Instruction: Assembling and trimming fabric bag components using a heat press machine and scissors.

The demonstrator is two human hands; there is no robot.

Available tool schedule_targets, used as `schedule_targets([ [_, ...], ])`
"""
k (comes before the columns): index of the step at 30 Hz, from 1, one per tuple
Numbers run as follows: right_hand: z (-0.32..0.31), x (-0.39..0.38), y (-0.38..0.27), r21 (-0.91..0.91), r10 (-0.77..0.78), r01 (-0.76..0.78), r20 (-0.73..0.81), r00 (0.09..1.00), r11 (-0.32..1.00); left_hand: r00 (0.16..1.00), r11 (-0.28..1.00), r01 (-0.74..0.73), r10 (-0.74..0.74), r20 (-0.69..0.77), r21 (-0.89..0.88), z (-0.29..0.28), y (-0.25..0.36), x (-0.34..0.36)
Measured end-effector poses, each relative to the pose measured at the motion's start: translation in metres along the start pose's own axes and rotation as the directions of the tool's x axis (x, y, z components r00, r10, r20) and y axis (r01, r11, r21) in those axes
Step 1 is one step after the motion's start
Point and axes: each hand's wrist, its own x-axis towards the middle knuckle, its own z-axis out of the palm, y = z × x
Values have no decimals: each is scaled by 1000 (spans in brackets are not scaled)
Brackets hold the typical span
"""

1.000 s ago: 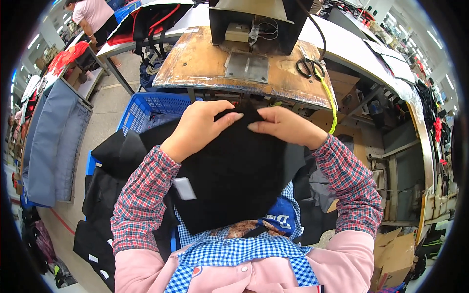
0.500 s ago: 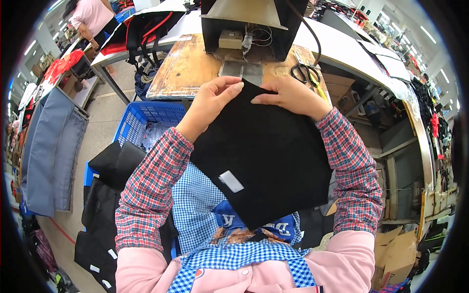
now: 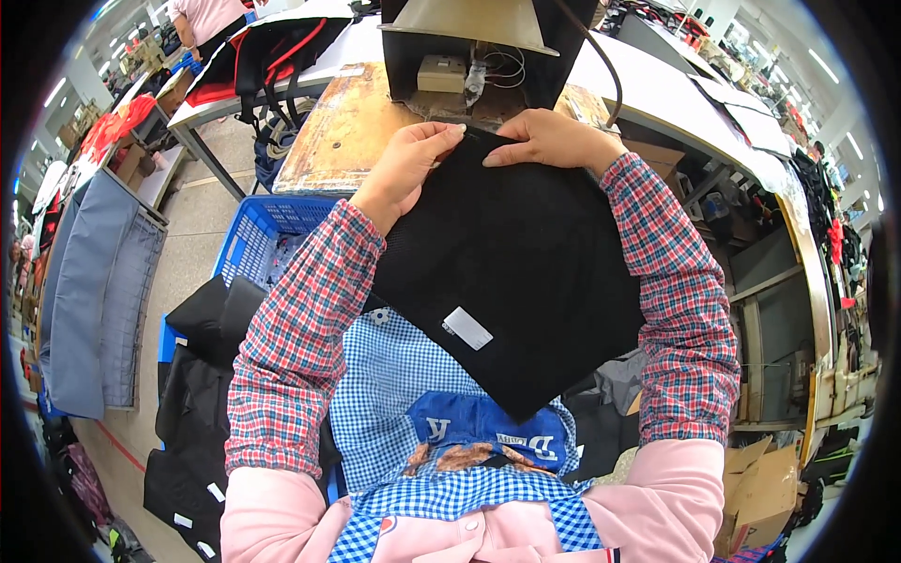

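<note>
A black fabric panel (image 3: 526, 253) with a small white label (image 3: 467, 328) hangs from both my hands in front of my checked apron. My left hand (image 3: 405, 169) pinches its upper left corner between thumb and fingertips. At the top edge, my right hand (image 3: 554, 143) grips the cloth with the thumb on the near side and the fingers behind it. Right behind the raised edge stands a dark machine housing (image 3: 535, 75) with a metal hood (image 3: 469, 26), a small beige box and thin wires. The cloth covers part of the wooden worktop (image 3: 333, 141).
A blue plastic basket (image 3: 272, 211) stands below the worktop on the left. More black fabric pieces (image 3: 192, 403) with white labels lie beside my left arm. On the right are a cardboard box (image 3: 765, 493) and a metal-framed table (image 3: 798, 253). A person (image 3: 206, 23) stands at the far left.
Both hands have moved up and away toward the machine, raising the panel's top edge. The label has shifted up and right. The scissors at the worktop's right are now hidden.
</note>
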Motion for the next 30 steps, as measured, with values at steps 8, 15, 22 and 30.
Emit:
schedule_targets([
  [8, -9, 19, 12, -45, 43, -41, 37, 998, 998, 994, 998, -55, 50, -97, -40, -5, 1, 22],
  [15, -12, 22, 14, -26, 50, -49, 9, 999, 998, 996, 998, -60, 62, -68, 22, -9, -1, 34],
  [22, -14, 20, 8, 15, 93, -93, 18, 996, 996, 991, 994, -97, 100, -90, 43, -5, 1, 32],
  [30, -15, 18, 8, 68, 124, -124, 9, 992, 990, 986, 984, -133, 144, -82, 117, -4, 1, 38],
])
